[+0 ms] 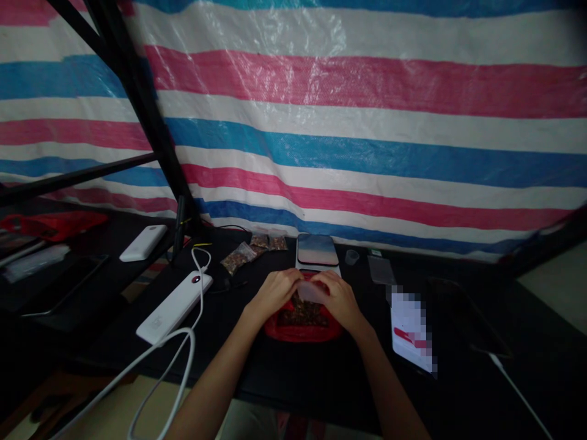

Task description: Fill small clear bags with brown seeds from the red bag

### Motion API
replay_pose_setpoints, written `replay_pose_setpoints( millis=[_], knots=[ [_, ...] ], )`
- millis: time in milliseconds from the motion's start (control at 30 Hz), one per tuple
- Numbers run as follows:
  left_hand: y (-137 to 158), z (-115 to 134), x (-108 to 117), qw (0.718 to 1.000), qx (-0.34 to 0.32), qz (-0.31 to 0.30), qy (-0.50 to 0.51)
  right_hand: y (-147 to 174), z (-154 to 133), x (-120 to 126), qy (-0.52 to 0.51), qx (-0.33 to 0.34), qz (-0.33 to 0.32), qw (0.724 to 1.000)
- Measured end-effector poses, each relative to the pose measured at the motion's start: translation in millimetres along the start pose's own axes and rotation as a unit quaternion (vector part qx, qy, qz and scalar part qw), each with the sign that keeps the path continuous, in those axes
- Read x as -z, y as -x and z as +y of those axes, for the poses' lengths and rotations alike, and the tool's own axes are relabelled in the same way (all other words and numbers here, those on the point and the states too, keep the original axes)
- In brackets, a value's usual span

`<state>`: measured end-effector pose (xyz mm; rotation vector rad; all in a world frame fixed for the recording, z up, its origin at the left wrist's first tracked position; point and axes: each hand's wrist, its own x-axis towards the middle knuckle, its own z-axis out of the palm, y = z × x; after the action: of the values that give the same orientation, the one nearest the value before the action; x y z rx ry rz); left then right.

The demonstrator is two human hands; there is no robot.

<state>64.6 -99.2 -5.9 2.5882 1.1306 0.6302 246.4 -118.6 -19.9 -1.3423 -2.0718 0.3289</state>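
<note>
My left hand [277, 292] and my right hand [340, 300] meet in front of me, fingers closed on a small translucent plastic bag [312, 292]. That bag looks pale, with no contents that I can make out. Right below it lies an open red plastic bag [302, 333] holding dark, loose dried bits [303, 313]. Just beyond my fingers stands a small digital scale [317, 249] with a shiny top. Filled clear bags [238, 258] of brownish bits lie in a group to the left of the scale.
A small clear cup [352, 256] and a flat clear packet [380, 270] lie right of the scale. A lit phone [411, 333] is near my right forearm. At left are a white power bank [172, 308] with a looping cable, another white power bank [143, 243] and a black frame post [147, 116].
</note>
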Motion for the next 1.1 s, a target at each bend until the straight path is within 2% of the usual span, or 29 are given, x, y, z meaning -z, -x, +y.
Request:
replay_pose_setpoints(
  millis=[333,667,1000,1100],
  knots=[
    [-2,4,-4,0.998,-0.020,-0.023,-0.046,1,1,-1,0.007,-0.012,-0.027,1.000],
    [-1,3,-2,0.999,-0.002,0.005,0.031,2,1,0,0.016,-0.006,-0.001,1.000],
    [-2,4,-1,0.998,0.007,-0.005,0.060,2,-10,4,-0.010,-0.014,-0.003,1.000],
    [-3,2,3,0.997,0.027,-0.015,0.071,0,-8,7,-0.054,-0.012,0.017,0.998]
  ],
)
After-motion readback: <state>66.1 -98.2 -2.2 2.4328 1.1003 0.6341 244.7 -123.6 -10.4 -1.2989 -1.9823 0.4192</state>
